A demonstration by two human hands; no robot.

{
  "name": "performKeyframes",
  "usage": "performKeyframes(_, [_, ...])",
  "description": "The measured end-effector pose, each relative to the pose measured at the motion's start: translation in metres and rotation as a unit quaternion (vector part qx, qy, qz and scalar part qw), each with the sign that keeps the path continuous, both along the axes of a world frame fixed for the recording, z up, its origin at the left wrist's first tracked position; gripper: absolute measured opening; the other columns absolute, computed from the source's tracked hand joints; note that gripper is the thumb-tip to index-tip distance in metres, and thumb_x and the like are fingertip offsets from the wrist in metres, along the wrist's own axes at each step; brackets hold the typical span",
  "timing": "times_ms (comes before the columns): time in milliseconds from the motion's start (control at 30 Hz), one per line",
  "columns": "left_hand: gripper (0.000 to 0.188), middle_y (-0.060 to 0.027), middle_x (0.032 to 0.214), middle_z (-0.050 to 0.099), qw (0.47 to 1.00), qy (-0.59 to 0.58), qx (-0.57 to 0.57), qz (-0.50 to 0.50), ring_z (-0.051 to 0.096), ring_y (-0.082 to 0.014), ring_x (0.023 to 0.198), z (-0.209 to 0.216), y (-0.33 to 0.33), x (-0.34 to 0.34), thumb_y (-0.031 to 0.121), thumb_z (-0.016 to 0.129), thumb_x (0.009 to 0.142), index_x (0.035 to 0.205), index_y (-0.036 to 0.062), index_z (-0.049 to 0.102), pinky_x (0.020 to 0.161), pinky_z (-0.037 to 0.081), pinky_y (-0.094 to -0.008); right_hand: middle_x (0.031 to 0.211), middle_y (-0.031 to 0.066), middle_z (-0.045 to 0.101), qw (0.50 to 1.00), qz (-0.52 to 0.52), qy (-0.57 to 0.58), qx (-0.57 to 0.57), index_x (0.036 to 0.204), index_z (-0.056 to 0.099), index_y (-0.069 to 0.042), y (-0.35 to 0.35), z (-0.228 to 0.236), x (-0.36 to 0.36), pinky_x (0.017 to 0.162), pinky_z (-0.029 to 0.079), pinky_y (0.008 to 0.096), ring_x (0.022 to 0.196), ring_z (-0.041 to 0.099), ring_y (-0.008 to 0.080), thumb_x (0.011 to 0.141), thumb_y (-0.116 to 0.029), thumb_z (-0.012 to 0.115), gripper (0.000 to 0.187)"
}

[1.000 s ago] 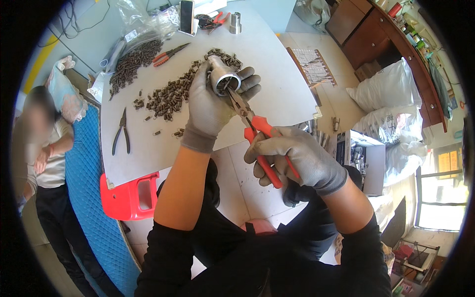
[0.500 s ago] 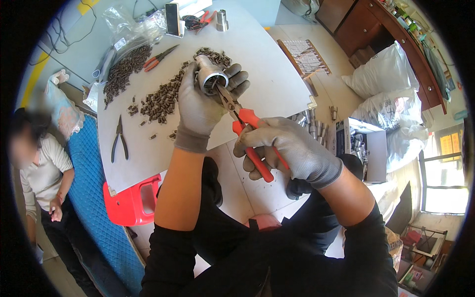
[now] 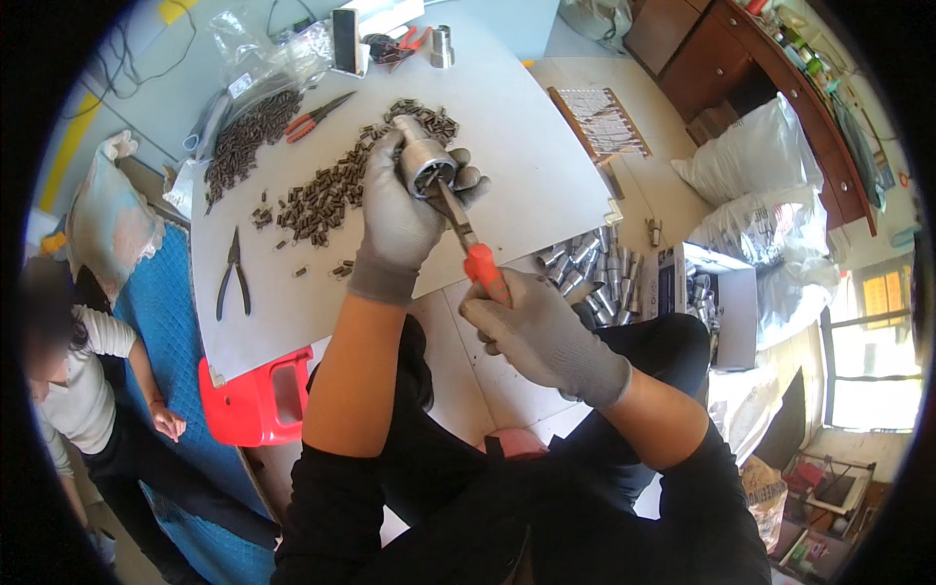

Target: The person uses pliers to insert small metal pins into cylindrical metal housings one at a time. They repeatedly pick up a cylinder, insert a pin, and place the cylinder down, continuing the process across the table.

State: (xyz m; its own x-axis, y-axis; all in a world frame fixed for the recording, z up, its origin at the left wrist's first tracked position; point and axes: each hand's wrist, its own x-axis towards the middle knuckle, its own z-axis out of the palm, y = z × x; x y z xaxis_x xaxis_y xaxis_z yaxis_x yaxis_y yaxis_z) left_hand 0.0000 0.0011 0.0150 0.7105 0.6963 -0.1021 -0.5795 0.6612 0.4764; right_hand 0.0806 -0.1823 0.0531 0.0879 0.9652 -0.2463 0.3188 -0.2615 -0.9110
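Above the near edge of the table, my gloved left hand [image 3: 395, 219] is wrapped round a silver metal fitting [image 3: 421, 151], a stepped hollow cylinder with its wide mouth toward me. My gloved right hand [image 3: 551, 336] grips red-handled pliers [image 3: 482, 265], whose jaws reach into that mouth. What the jaw tips touch inside is too dark to make out. Behind the left hand, a heap of small dark metal springs or coil-like pieces [image 3: 317, 205] spreads over the white table [image 3: 517, 146].
Black-handled pliers [image 3: 234, 273] and orange-handled pliers [image 3: 317, 117] lie on the table. A phone [image 3: 345, 41] and another metal fitting [image 3: 442, 47] stand at the back. Many fittings [image 3: 595, 278] are piled at the right, beside a box [image 3: 736, 302]. A red stool [image 3: 239, 405] and a person [image 3: 93, 390] are at left.
My right hand has shifted slightly left and turned, so the pliers' handles appear nearly in line instead of spread. The fitting has moved slightly right and down. The person at left has shifted position.
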Motion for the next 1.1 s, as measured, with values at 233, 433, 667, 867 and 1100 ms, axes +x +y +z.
performKeyframes(233, [0.044,-0.0193,0.087,0.062,0.992,0.093,0.037,0.078,0.065,-0.0327,0.065,0.000,-0.001,0.006,0.050,0.044,0.097,0.108,0.0071,0.048,0.073,0.058,-0.0550,0.094,0.0193,0.055,0.932,0.046,-0.351,0.080,0.092,0.059,0.000,-0.011,-0.016,0.008,0.072,0.051,0.0443,0.082,0.061,0.0349,0.093,-0.012,0.057,0.012])
performKeyframes(433, [0.040,-0.0136,0.084,0.063,0.988,0.102,0.056,0.097,0.065,-0.0311,0.064,-0.001,-0.005,0.008,0.049,0.046,0.096,0.106,0.0109,0.052,0.072,0.058,-0.0546,0.096,0.0218,0.057,0.921,-0.007,-0.387,0.047,0.095,0.059,0.004,-0.012,-0.008,0.005,0.075,0.053,0.0434,0.080,0.063,0.0354,0.092,-0.015,0.059,0.019])
performKeyframes(667, [0.041,-0.0160,0.085,0.061,0.986,0.098,0.069,0.116,0.065,-0.0313,0.063,-0.003,-0.006,0.010,0.046,0.042,0.098,0.109,0.0071,0.047,0.067,0.060,-0.0499,0.099,0.0268,0.057,0.913,-0.009,-0.408,0.029,0.095,0.061,0.004,-0.010,-0.006,0.004,0.071,0.056,0.0436,0.084,0.065,0.0369,0.087,-0.020,0.062,0.024])
performKeyframes(867, [0.042,-0.0160,0.082,0.060,0.982,0.112,0.062,0.138,0.065,-0.0310,0.061,-0.011,-0.009,0.014,0.046,0.040,0.100,0.108,0.0049,0.046,0.063,0.060,-0.0449,0.099,0.0253,0.057,0.889,-0.015,-0.455,0.044,0.096,0.062,0.002,-0.011,-0.010,-0.003,0.068,0.057,0.0426,0.082,0.066,0.0351,0.086,-0.019,0.063,0.023])
performKeyframes(1100, [0.044,-0.0156,0.080,0.059,0.970,0.133,0.083,0.185,0.064,-0.0303,0.058,-0.014,-0.012,0.021,0.046,0.038,0.100,0.105,0.0036,0.047,0.062,0.059,-0.0435,0.099,0.0251,0.058,0.868,-0.015,-0.494,0.051,0.095,0.063,0.002,-0.011,-0.009,-0.004,0.068,0.057,0.0421,0.082,0.067,0.0351,0.086,-0.018,0.063,0.022])
